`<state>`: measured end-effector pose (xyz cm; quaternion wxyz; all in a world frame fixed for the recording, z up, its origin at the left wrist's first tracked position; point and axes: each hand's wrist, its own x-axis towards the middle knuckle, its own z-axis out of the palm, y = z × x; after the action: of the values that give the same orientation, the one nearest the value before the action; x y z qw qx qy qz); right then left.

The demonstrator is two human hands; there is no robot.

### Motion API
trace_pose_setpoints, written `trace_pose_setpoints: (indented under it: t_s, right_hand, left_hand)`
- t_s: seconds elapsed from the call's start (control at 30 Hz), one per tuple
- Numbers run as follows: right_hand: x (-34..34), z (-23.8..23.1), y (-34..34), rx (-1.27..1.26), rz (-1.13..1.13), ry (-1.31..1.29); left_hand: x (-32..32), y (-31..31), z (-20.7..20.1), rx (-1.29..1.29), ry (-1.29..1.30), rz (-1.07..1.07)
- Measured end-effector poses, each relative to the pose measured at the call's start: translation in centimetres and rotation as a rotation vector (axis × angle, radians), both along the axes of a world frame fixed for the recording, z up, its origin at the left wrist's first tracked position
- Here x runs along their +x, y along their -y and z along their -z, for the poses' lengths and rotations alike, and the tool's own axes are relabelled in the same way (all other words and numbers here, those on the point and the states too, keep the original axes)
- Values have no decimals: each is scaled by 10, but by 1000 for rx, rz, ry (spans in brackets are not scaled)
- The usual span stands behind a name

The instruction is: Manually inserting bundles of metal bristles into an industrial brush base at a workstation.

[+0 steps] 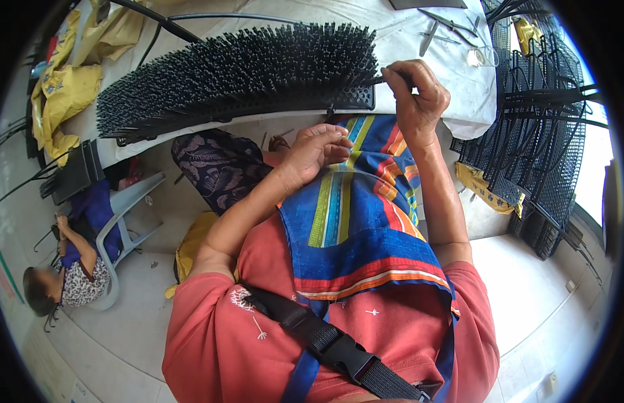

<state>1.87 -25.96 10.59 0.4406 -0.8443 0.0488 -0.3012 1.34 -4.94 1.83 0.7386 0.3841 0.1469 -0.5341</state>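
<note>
A long black perforated base (pixel 355 99) lies along the table's near side, densely packed with short upright black bristles (pixel 251 67). At its right end my right hand (pixel 419 97) is closed in a pinch on a thin black strip (pixel 379 80), which points left toward the bristles. Whether the strip touches the base, I cannot tell. My left hand (pixel 318 151) is in front of the table edge, over my striped apron (pixel 352 195). Its fingers are curled in toward the thumb, and anything between them is hidden.
Scissors (pixel 453 27) and a glass (pixel 483 57) lie on the white-covered table (pixel 473 111) at the far right. Black mesh racks (pixel 540 127) stand to the right. At left are yellow sacks (pixel 63 101) and a seated person (pixel 83 269) on a chair.
</note>
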Motion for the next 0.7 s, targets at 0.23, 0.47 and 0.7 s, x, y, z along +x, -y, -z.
trace_pose_setpoints:
  t_s: [0.23, 0.47, 0.7]
  right_hand:
    - [1, -5, -9, -37, -4, -120]
    - [0, -8, -18, -49, 3, -53]
    - [2, 3, -10, -23, -35, -103]
  left_hand:
    - [-10, -5, 13, 21, -4, -21]
    - [-15, -7, 5, -3, 42, -3]
    - [-15, -3, 3, 42, 85, -13]
